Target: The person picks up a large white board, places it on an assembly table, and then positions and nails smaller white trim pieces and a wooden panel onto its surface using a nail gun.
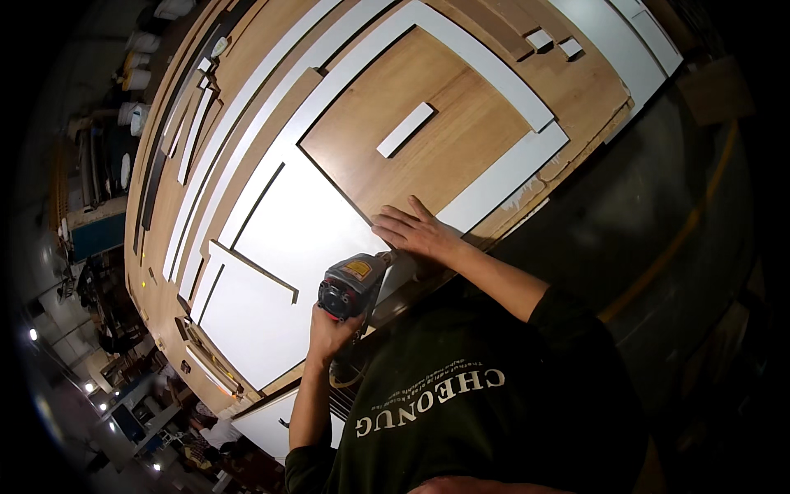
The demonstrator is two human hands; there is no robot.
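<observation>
My left hand (331,333) is wrapped round the grip of a dark grey nail gun (352,280) with a yellow label. The gun's nose points right, to the near edge of a white panel (300,216), close beside my right hand. My right hand (418,233) lies with its fingers spread where that panel meets a white frame strip (502,177). Its fingertips press on the white surface, and nothing shows in its grasp. The gun's tip is partly hidden.
White strips (247,78) lie along the wooden table (613,99). Inside the white frame, a short white block (406,130) rests on a brown board. Two small white blocks (540,40) sit at the far right. Narrow offcuts (194,136) are at the left; buckets (137,78) stand beyond.
</observation>
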